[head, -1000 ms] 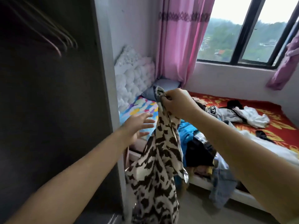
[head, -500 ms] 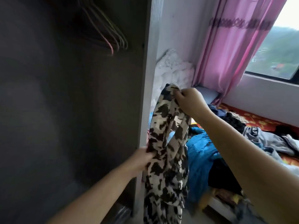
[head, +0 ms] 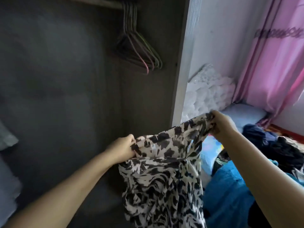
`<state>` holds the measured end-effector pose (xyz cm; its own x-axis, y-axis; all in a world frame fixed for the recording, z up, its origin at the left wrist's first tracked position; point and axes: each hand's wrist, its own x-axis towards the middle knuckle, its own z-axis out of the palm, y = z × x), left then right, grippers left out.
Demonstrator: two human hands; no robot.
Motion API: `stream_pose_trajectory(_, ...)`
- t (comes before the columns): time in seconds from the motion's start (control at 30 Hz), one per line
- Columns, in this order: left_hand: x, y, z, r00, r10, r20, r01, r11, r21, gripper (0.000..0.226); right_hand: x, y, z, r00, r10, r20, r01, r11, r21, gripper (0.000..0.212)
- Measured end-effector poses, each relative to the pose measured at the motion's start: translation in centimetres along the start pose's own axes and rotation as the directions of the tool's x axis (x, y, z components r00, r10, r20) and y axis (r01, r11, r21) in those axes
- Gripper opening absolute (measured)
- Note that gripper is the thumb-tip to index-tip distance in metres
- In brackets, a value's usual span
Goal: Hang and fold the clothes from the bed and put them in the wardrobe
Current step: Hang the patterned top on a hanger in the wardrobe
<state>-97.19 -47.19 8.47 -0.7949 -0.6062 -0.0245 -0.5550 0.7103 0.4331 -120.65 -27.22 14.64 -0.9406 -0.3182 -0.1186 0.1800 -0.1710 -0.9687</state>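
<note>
A cream garment with a black animal print [head: 162, 175] hangs spread between my two hands in front of the open wardrobe [head: 65, 96]. My left hand [head: 123, 148] grips its top edge on the left side. Its other top corner, higher and to the right, is gripped by my right hand [head: 220, 124]. A small white label shows near the top edge. Several wire hangers [head: 139, 51] hang empty from the wardrobe rail above. To the right, the bed [head: 246, 116] carries a pile of dark and blue clothes [head: 230, 195].
The wardrobe's pale side panel [head: 182, 66] stands between the dark interior and the bed. A white tufted headboard [head: 209, 92], a grey pillow and a pink curtain [head: 271, 63] are at the right. Pale folded cloth [head: 6, 140] shows at the left edge.
My view has swung left toward the wardrobe. My left hand, empty a second ago, now grips the garment's top edge, and the garment is pulled wide between both hands.
</note>
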Motion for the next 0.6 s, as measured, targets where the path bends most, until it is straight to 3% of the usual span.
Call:
stream_pose_trajectory(0.07,0.5,-2.1,-1.0,0.984,-0.125,-0.125,0.119,0.991,-0.052,0.012,-0.3,-0.1,1.1,0.998,-0.043,0.048,0.049,0.991,-0.123,0.019)
stream_pose_trajectory(0.1,0.6,-3.0,-1.9,0.968,-0.202,-0.151,0.167,0.962,-0.214,0.015,-0.4,0.1,1.7,0.996,-0.053,0.075,0.066,0.981,-0.18,0.02)
stream_pose_trajectory(0.13,0.6,-3.8,-3.0,0.95,-0.279,-0.137,0.192,0.874,-0.446,0.018,-0.5,0.3,2.5,0.993,-0.05,0.108,0.073,0.971,-0.226,0.021)
stream_pose_trajectory(0.2,0.6,-4.7,-4.9,0.916,-0.394,-0.074,0.172,0.554,-0.814,0.021,-0.8,0.9,3.8,0.982,-0.023,0.19,0.093,0.926,-0.366,0.019)
stream_pose_trajectory(0.23,0.6,-4.8,-5.7,0.899,-0.437,-0.039,0.16,0.409,-0.898,0.022,-1.0,1.3,4.5,0.972,-0.003,0.234,0.117,0.874,-0.472,0.02)
stream_pose_trajectory(0.3,0.9,-4.6,-6.8,0.879,-0.475,0.044,0.191,0.266,-0.945,0.029,-1.6,1.8,5.9,0.949,0.023,0.313,0.194,0.741,-0.643,0.024)
stream_pose_trajectory(0.37,1.3,-3.8,-7.9,0.9,-0.427,0.085,0.187,0.201,-0.962,0.043,-2.2,1.9,7.7,0.917,0.054,0.395,0.256,0.68,-0.687,0.026)
stream_pose_trajectory(0.47,2.8,-3.0,-9.3,0.927,-0.369,0.067,0.165,0.242,-0.956,0.033,-2.8,0.6,11.8,0.853,0.027,0.521,0.378,0.657,-0.652,0.026)
stream_pose_trajectory(0.6,5.0,-4.0,-10.6,0.944,-0.328,0.012,0.117,0.301,-0.947,0.024,-2.5,-3.8,19.2,0.748,-0.284,0.599,0.65,0.497,-0.576,0.021)
